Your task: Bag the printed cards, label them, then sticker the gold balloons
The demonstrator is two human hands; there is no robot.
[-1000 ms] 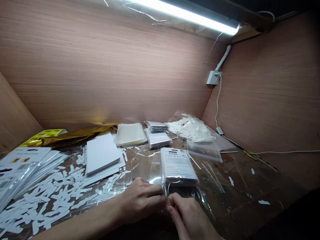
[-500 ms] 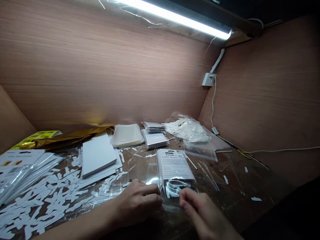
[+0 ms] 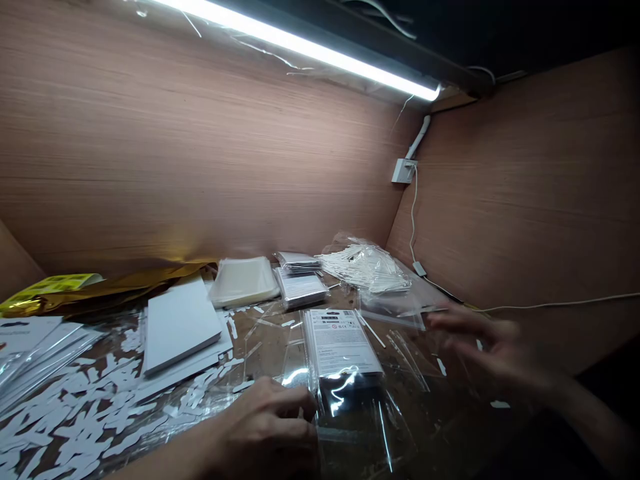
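Observation:
A printed white card [image 3: 345, 350] in a clear plastic bag [image 3: 360, 433] lies in front of me, with a slotted tab at its top. Beside the bag's lower left edge rests my left hand [image 3: 277, 423], closed with its fingers curled under. What it pinches is hidden. My right hand [image 3: 485, 347] is raised well to the right of the card. It is blurred by motion, its fingers stretched out and apart, and nothing shows in it.
White paper offcuts [image 3: 90, 413] litter the left. Behind them sit white cards [image 3: 183, 327], clear sleeves [image 3: 245, 280], packed cards [image 3: 303, 288], and a bag of white sticks [image 3: 367, 267]. Bagged packs [image 3: 45, 350] and gold film [image 3: 150, 280] lie farther left. A cable [image 3: 550, 305] runs rightward.
My right hand has let go near the bag's lower right corner, swung right and opened. The bag's lower part now lies spread out. My left hand stays by the bag. The view has shifted slightly.

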